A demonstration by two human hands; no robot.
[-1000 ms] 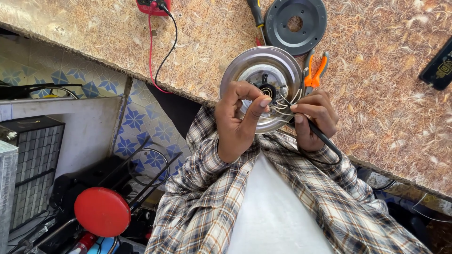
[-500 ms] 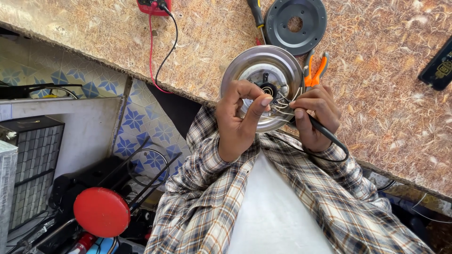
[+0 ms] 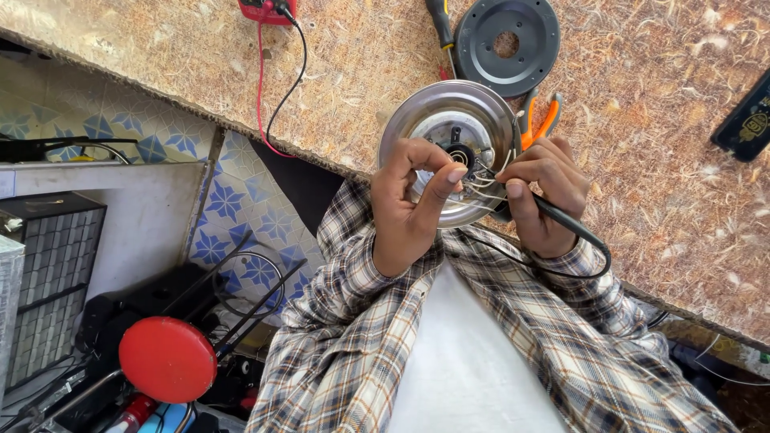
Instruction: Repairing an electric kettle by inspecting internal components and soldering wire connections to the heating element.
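Note:
A round silver motor housing (image 3: 433,112) with thin wires at its hub lies at the near edge of the chipboard bench (image 3: 658,200). My left hand (image 3: 405,212) reaches over its rim, thumb and forefinger pinched on a thin wire near the hub. My right hand (image 3: 541,196) grips a black test probe (image 3: 565,224), its tip hidden among the wires beside the left fingertips. The probe's black cable loops back under my right wrist. Both plaid sleeves fill the lower middle.
A black round cover plate (image 3: 507,36), orange-handled pliers (image 3: 544,120) and a screwdriver (image 3: 439,20) lie just beyond the housing. A red meter (image 3: 269,8) with red and black leads sits at the top edge. A dark flat device (image 3: 742,120) lies right. Below left are a red stool (image 3: 167,358) and a drawer cabinet (image 3: 48,273).
Both hands stay on the housing almost unmoved. The probe's cable bows out a little more beneath my right wrist.

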